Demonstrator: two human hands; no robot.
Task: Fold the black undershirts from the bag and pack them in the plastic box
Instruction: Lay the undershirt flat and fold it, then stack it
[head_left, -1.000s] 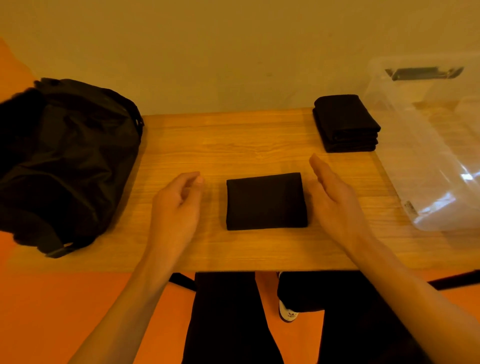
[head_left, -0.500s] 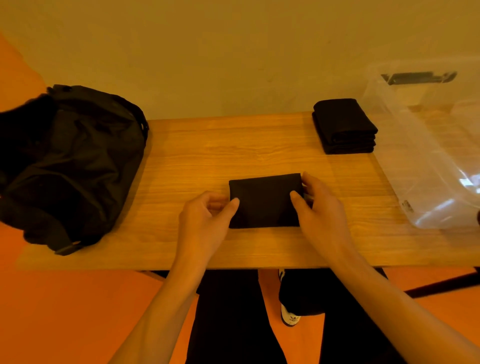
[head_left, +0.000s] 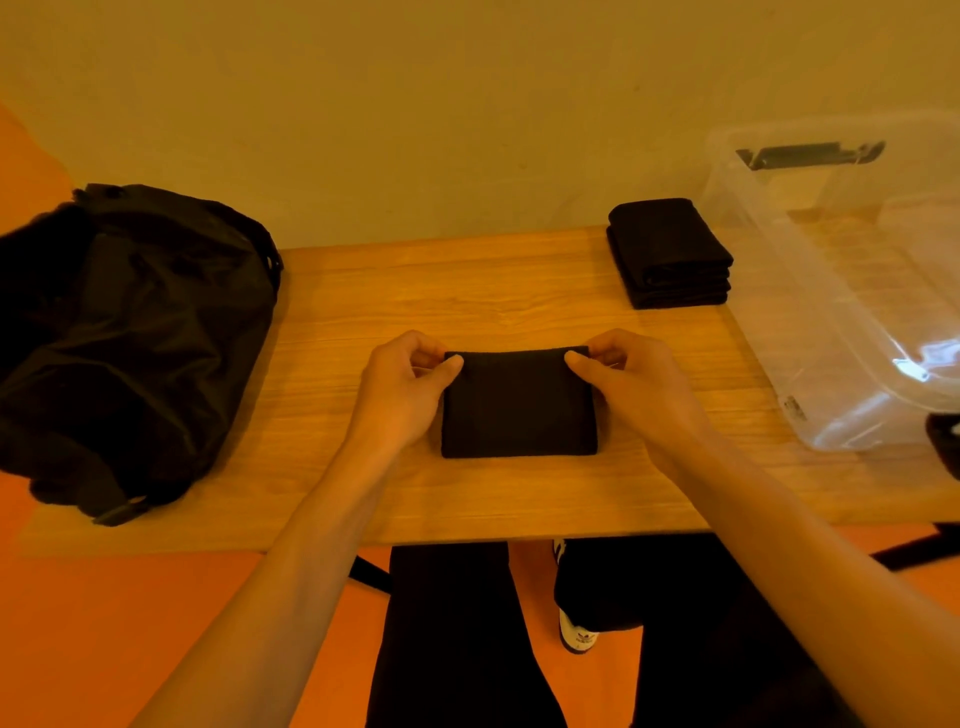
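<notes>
The folded undershirt lies at the centre of the table. The left hand pinches its 11 o'clock corner and the right hand pinches its 1 o'clock corner, probably to lift it without unfolding. The finished stack sits at 2 o'clock, just beside the plastic box. The bag rests at 9 o'clock.

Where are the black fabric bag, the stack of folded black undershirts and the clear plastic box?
black fabric bag (head_left: 130, 332), head view, side panel
stack of folded black undershirts (head_left: 667, 234), head view, top shirt
clear plastic box (head_left: 769, 312), head view, left wall
</notes>
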